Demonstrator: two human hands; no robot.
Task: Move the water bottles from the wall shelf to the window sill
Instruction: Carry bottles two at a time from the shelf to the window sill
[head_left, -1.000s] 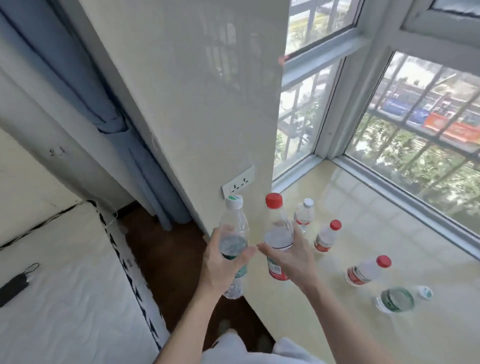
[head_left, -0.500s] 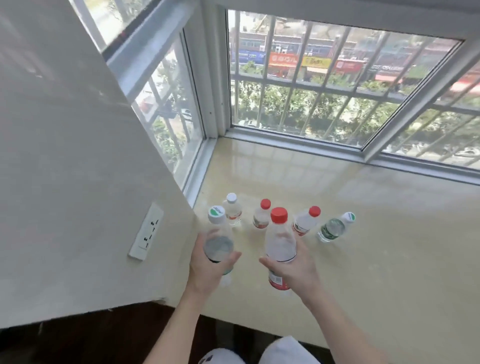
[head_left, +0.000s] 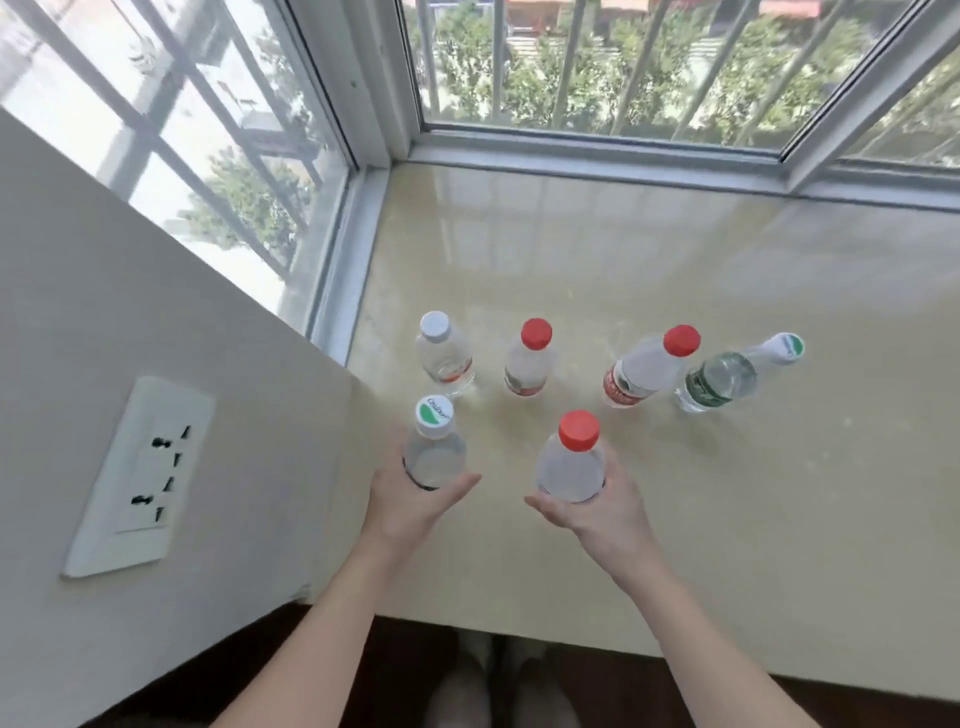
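My left hand (head_left: 410, 499) grips a clear bottle with a white-and-green cap (head_left: 434, 447), upright over the beige window sill (head_left: 649, 270). My right hand (head_left: 592, 512) grips a clear bottle with a red cap (head_left: 573, 460), also upright. I cannot tell whether either bottle's base touches the sill. Beyond them a row of several bottles stands on the sill: a white-capped one (head_left: 441, 351), a red-capped one (head_left: 529, 358), a second red-capped one with a red label (head_left: 649, 366), and a green-labelled one (head_left: 727, 376).
A beige wall with a white power socket (head_left: 140, 478) borders the sill on the left. Window frames and outside bars close off the sill's far edge and left side. Dark floor and my feet (head_left: 498, 686) show below the sill's front edge.
The view has swung down onto the sill and closer. Both hands have brought their bottles lower and forward, just behind the standing row.
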